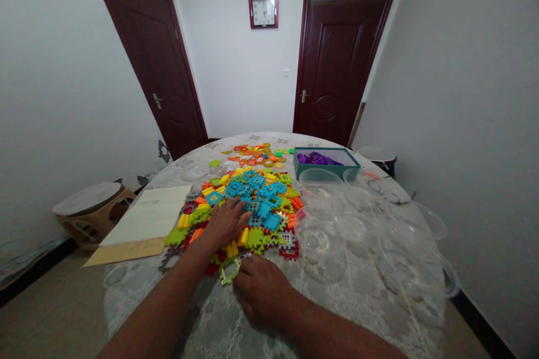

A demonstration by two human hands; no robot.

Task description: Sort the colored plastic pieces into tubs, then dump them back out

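Note:
A heap of plastic interlocking building pieces lies on the table before me, with blue pieces [256, 185] on top. Around them are yellow, orange, lime-green, grey and dark red pieces. My left hand [227, 221] rests on the heap, fingers stretched out over the blue pieces and holding nothing visible. Lower and to the right, at the heap's near edge, my right hand [263, 291] is closed with its fingers curled under. A lime-green frame-shaped piece [229, 271] borders its fingers. What that hand grips, if anything, is hidden.
Clear round plastic containers [322, 247] cover the table's right side. Behind them stands a green box [328, 170] of purple pieces. Orange pieces [256, 154] are spread at the back. Paper sheets [145, 213] lie left on the patterned tablecloth [337, 314]. A stool [90, 207] stands left.

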